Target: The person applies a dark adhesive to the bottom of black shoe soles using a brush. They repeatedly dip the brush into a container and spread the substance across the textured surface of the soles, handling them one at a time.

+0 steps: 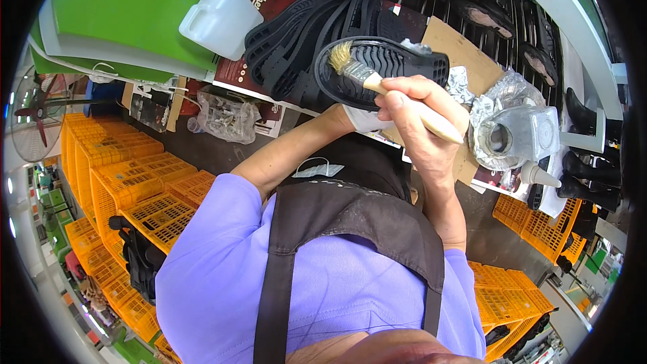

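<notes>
My right hand (426, 111) is closed round the pale wooden handle of a flat paintbrush (343, 59). The brush's yellowish bristles rest on the inner face of a black shoe sole (397, 64), near its left end. My left hand (364, 120), in a white glove, holds this sole from below. Most of that hand is hidden behind the sole; a whitish fingertip shows over its far edge. Just beyond and to the left, more black shoe soles (303, 37) lie fanned out in an overlapping row on the bench.
A white plastic jug (222, 19) stands at the far left beside a green surface (128, 13). On the right are a clear container (532, 131) wrapped in plastic and a nozzle bottle (540, 176). Black shoes (482, 17) sit on a roller rack behind. Orange crates (128, 178) flank me.
</notes>
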`<state>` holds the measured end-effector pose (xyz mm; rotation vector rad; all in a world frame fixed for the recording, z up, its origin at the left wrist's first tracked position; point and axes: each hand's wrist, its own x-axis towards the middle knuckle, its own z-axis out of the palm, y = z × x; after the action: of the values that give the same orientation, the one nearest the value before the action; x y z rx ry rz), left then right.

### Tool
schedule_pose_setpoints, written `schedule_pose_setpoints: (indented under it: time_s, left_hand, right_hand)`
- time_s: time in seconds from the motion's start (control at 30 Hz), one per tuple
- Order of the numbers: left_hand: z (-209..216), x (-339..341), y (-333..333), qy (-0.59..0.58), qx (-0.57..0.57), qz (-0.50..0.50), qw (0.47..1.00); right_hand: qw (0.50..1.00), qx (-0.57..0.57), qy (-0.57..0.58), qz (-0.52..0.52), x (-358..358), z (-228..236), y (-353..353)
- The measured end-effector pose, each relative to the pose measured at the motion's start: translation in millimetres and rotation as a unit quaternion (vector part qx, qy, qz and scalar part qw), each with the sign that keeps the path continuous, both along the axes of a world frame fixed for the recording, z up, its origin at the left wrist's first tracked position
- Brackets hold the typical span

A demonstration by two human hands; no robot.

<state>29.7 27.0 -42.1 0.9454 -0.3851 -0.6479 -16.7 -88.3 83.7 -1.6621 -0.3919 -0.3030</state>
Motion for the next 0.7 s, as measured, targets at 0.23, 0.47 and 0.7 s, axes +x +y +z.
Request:
schedule_pose_setpoints:
  time_s: [0.23,0.47,0.7]
  left_hand:
    - [64.4,7.1,5.4,-0.480,0.286,-0.028,0.829]
    - [73.0,11.1,25.0,-0.357,0.267,-0.196,0.873]
    - [54.7,3.5,49.8,-0.034,0.094,-0.174,0.980]
  right_hand:
    - [1.000,-0.002,-0.009,0.021,25.7,15.0,-23.0]
    - [1.000,-0.019,-0.001,0.003,52.6,17.8,-54.6]
    - [0.999,-0.026,0.016,-0.018,59.8,7.5,-70.7]
